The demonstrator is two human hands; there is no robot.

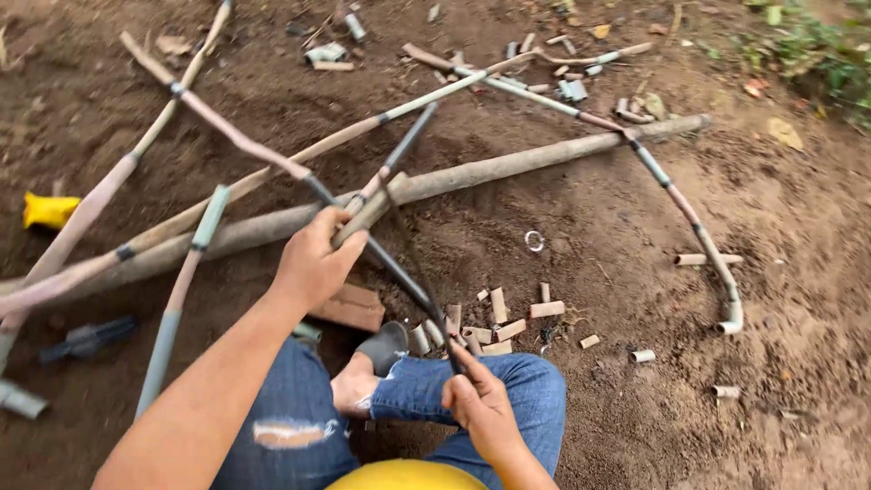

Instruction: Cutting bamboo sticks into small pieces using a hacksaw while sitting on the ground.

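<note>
Two hands work over a long thick pipe (pixel 508 163) that lies slantwise across the bare dirt (pixel 635 363). The left hand (pixel 313 263) is closed around the near end of a short, mud-caked pipe piece (pixel 367 213), just in front of the long pipe and resting against it. The right hand (pixel 481 404) is below that, over a jeans-clad knee, its fingers pressed together on the low end of a thin dark blade (pixel 419 272) that runs up to the gripped piece; whether it is a saw I cannot tell. Thinner pipes (pixel 272 163) cross over the long pipe in several directions, and a jointed one (pixel 699 236) curves off its far right end towards the near side. On the near side of the long pipe lie many short cut stubs (pixel 508 318), a small ring (pixel 534 240) and a brick-like block (pixel 349 308). A yellow scrap (pixel 47 210) sits beyond its left end.
</note>
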